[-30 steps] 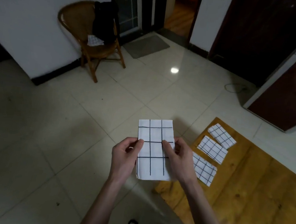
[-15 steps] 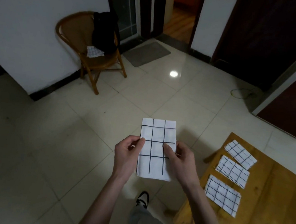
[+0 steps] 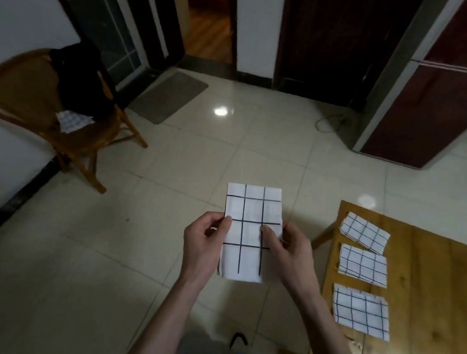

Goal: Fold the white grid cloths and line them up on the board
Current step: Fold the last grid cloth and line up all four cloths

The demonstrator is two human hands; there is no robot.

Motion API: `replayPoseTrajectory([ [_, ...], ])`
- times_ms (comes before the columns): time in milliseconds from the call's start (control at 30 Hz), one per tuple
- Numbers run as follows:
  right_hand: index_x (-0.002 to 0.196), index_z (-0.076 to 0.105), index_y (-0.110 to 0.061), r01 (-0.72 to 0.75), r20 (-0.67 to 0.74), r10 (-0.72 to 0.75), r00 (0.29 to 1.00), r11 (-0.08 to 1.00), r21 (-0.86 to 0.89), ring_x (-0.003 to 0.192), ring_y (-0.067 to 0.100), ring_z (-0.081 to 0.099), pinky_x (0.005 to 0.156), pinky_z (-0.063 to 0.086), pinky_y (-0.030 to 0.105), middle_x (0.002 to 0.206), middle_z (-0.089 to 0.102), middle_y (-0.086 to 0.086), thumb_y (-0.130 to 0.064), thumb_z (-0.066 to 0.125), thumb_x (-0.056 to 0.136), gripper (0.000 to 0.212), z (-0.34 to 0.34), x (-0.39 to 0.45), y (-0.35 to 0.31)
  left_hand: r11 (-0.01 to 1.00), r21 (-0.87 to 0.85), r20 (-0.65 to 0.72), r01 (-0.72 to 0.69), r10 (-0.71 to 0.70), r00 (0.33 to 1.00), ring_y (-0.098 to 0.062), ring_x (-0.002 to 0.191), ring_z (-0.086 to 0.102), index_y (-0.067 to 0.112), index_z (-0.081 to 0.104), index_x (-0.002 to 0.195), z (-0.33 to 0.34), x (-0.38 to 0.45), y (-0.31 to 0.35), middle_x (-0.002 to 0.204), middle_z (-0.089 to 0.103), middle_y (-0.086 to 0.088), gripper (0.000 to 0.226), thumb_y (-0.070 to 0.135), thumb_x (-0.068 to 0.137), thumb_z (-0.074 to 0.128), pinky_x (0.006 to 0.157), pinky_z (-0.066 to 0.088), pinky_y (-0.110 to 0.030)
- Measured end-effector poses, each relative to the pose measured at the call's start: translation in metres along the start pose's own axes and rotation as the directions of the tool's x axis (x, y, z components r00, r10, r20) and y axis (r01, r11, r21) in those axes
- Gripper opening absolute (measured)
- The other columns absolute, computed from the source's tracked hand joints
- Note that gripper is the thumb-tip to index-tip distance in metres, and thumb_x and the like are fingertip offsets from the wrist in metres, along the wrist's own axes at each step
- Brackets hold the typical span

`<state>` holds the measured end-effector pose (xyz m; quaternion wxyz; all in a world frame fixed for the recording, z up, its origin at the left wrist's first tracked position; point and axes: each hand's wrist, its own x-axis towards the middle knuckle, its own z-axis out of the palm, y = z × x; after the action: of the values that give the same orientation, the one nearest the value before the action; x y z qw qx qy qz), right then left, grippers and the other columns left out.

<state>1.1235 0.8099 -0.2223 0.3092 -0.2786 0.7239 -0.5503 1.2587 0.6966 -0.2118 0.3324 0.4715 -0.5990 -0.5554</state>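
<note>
Pale glossy floor tiles (image 3: 105,250) fill the room, with a bright spot of reflected light (image 3: 220,111) near the far doorways. A rattan chair (image 3: 32,117) stands against the white wall (image 3: 10,27) at left, a black garment (image 3: 84,82) draped over its back. A grey doormat (image 3: 168,96) lies before a glass-paned door (image 3: 105,16). Dark red cabinets (image 3: 444,111) stand at right.

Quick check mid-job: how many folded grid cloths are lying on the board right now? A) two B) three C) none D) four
B: three folded cloths lie in a row on the board, while a fourth cloth is held over the floor by both hands.
</note>
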Motion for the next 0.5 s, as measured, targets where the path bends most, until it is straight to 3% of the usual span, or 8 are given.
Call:
replayPoseTrajectory([
  [267,0.107,0.064,-0.028,-0.106,-0.351,0.118,0.929,0.993,0.054,0.091,-0.002,0.071,0.071,0.057,0.019,0.101,0.074,-0.012,-0.030,0.063,0.103,0.005,-0.012,0.041,0.005,1.000,0.031,0.289,-0.007,-0.002,0.957,-0.017,0.089,0.072,0.019,0.076,0.094,0.057,0.078,0.000,0.091,0.078,0.005,0.007,0.018,0.098,0.071,0.077,0.057,-0.023],
  [400,0.113,0.064,-0.028,-0.160,-0.517,0.193,0.834,0.981,0.108,0.095,0.001,0.071,0.078,0.060,0.027,0.108,0.073,-0.011,-0.032,0.062,0.103,0.012,-0.008,0.052,0.010,0.997,0.070,0.473,0.008,-0.040,0.880,-0.017,0.086,0.072,0.020,0.077,0.095,0.081,0.115,-0.003,0.091,0.078,0.004,0.009,0.023,0.100,0.069,0.075,0.058,-0.034],
  [500,0.113,0.063,-0.027,-0.183,-0.636,0.237,0.734,0.971,0.151,0.095,0.003,0.070,0.081,0.061,0.031,0.108,0.072,-0.010,-0.033,0.061,0.104,0.011,-0.003,0.051,0.010,0.993,0.116,0.603,-0.019,-0.055,0.796,-0.011,0.078,0.069,0.022,0.075,0.097,0.098,0.135,0.003,0.089,0.076,0.005,0.009,0.026,0.100,0.067,0.065,0.053,-0.029],
])
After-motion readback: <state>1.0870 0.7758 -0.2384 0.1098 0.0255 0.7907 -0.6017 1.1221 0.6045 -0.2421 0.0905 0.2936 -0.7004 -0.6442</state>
